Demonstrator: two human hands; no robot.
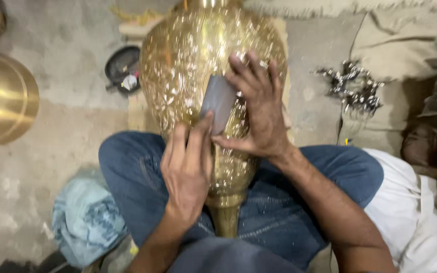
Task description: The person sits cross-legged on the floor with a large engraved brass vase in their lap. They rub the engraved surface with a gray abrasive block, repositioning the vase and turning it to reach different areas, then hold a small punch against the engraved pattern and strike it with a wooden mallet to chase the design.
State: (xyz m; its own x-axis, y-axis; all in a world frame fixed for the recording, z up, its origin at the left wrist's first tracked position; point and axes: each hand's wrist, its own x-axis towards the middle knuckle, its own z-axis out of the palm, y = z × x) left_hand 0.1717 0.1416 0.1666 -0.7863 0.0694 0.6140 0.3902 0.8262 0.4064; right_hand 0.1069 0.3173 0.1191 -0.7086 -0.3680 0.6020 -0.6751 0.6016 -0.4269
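Pressing a grey pad (218, 103) with both hands' fingers onto the brass vase (198, 60), risking slipping toward twelve o'clock.

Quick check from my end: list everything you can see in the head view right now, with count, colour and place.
brass vase: one, shiny gold with engraved pattern, centre, lying between the knees
grey pad: one, dark grey, flat against the vase, under both hands
brass bowl: one, gold, left edge on the floor
black dish: one, black, on the floor left of the vase
metal pieces: a cluster, silvery, upper right on the cloth
blue cloth: one, pale blue, lower left
white cloth: one, white, lower right
jeans: blue, crossed legs
left hand: fingers on the pad
right hand: pressing the pad
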